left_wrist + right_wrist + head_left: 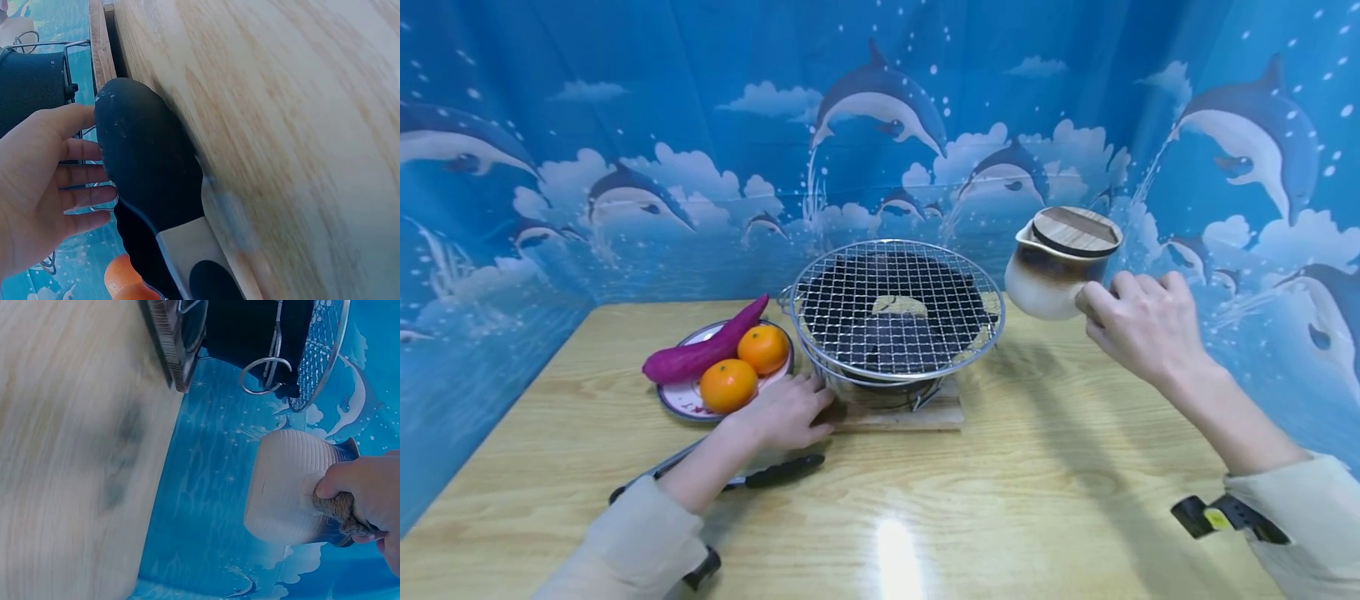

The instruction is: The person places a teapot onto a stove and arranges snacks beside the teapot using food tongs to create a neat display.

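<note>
In the head view, my right hand holds a small white-and-brown pot with a wooden lid in the air, right of the grill. The right wrist view shows its fingers curled round the rope-wrapped handle. My left hand is at the left end of the wooden board under the round charcoal grill. Seen from the left wrist, its fingers are spread and loosely bent, holding nothing visible. Black-tipped tongs lie just nearer than this hand; whether it touches the board is unclear.
A wire mesh tops the grill. Left of it, a rimmed plate bears a purple sweet potato and two oranges. The wooden table ends at a blue dolphin curtain behind and at the sides.
</note>
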### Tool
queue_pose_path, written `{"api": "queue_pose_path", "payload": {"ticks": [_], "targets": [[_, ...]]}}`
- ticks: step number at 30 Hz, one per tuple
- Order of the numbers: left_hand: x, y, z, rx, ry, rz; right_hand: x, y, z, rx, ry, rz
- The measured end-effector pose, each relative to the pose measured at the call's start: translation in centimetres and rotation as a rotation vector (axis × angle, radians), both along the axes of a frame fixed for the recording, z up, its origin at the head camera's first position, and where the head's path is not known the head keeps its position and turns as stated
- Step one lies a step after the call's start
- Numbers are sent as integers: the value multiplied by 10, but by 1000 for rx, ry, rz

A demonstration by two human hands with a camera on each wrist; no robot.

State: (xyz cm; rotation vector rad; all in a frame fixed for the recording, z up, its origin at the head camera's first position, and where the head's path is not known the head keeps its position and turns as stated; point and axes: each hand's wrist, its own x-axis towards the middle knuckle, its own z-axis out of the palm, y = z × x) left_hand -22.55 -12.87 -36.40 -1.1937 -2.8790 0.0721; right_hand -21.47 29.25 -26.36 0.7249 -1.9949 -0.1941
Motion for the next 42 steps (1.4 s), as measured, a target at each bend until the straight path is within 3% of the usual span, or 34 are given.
{"api": "queue_pose_path", "payload": {"ticks": [14, 27, 34, 42], "targets": [[-1, -1, 0, -4, 33, -12, -1, -1, 23, 38, -6, -5], [2, 1, 1, -3, 19, -8, 2, -9, 36, 51, -53, -18], [1, 0, 2, -2, 44, -24, 1, -14, 41, 44, -36, 20], [1, -1, 0, -2, 45, -25, 4, -22, 47, 74, -90, 0]]}}
